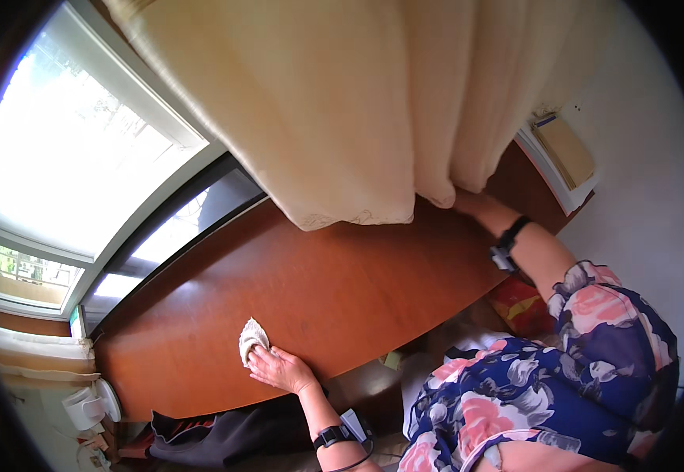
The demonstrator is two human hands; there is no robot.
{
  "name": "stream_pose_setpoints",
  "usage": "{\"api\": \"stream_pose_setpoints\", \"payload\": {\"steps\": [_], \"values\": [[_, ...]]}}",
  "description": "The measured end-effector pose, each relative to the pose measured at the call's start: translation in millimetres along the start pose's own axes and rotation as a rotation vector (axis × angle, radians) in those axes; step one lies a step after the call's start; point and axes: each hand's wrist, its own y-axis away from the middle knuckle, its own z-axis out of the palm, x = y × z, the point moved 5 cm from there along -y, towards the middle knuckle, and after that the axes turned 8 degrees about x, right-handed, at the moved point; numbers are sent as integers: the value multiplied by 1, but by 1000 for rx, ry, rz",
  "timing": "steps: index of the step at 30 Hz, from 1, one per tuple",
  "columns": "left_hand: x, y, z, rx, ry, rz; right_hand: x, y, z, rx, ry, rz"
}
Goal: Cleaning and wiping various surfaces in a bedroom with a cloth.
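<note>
A crumpled whitish cloth (252, 340) lies on the reddish-brown wooden table (342, 275). My left hand (281, 370) is over its near edge, the fingers bent onto it and pressing it to the tabletop. A cream curtain (342, 118) hangs down over the far side of the table in loose folds. My right hand (468, 201) reaches to the curtain's lower hem at the right. Its fingers are hidden by the fabric, so I cannot see whether they grip it. Both forearms carry a black strap with a small device.
Bright window panes (82, 134) are behind the table at the left. A brown folder (564, 149) sits on white papers at the right end, by the wall. A dark garment (224, 433) lies under the near edge. A white roll (84, 409) is at the lower left.
</note>
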Motion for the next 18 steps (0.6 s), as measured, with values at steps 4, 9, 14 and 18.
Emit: {"api": "stream_pose_setpoints", "payload": {"steps": [4, 9, 14, 18], "values": [[25, 4, -7, 8, 29, 21, 49, 49, -74, 164, 1308, 27], [30, 0, -10, 21, 16, 62, -41, 57, 81, -50, 419, -167], [15, -1, -4, 7, 42, 65, -190, 101, 210, -501, 242, -520], [14, -9, 1, -7, 77, 67, -196, 161, 232, -583, -31, -804]]}}
